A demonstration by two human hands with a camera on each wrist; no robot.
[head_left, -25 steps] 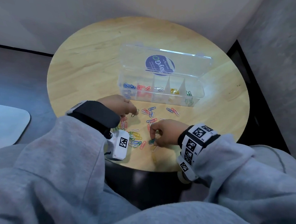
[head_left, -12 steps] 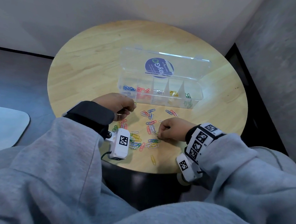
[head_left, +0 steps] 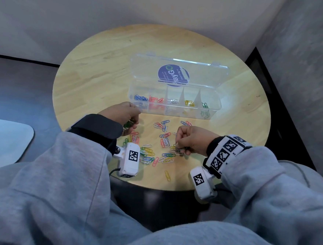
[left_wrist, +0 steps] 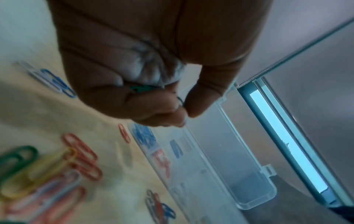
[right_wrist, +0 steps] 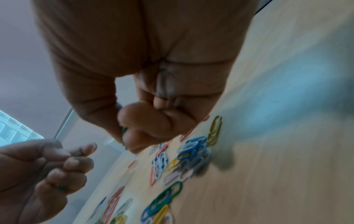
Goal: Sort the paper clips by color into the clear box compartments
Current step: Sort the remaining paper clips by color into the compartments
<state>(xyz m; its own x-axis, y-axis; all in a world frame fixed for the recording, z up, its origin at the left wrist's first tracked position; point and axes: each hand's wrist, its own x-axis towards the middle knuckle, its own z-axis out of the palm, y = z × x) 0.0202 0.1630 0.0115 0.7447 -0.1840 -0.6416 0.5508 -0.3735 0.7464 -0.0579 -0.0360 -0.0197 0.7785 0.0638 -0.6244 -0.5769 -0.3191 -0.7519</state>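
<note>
The clear box (head_left: 218, 105) stands open mid-table, its compartments holding blue, red, white, yellow and green clips from left to right. Loose paper clips (head_left: 154, 152) of mixed colours lie between my hands. My left hand (head_left: 125, 115) hovers near the box's left front corner, and its curled fingers hold green paper clips (left_wrist: 142, 89). My right hand (head_left: 191, 140) is fisted just above the right side of the pile. Its thumb and forefinger pinch a green paper clip (right_wrist: 124, 131), which is mostly hidden.
The round wooden table (head_left: 103, 70) ends close to my body, and a lone yellow clip (head_left: 167, 175) lies near that front edge. The box's lid (head_left: 179, 74), with a blue sticker, lies flat behind the compartments. Walls close in behind and to the right.
My right hand has lifted off the pile and shifted slightly right, with its fingers curled in. My left hand has stayed by the box's corner, drawing its clips into the fingers.
</note>
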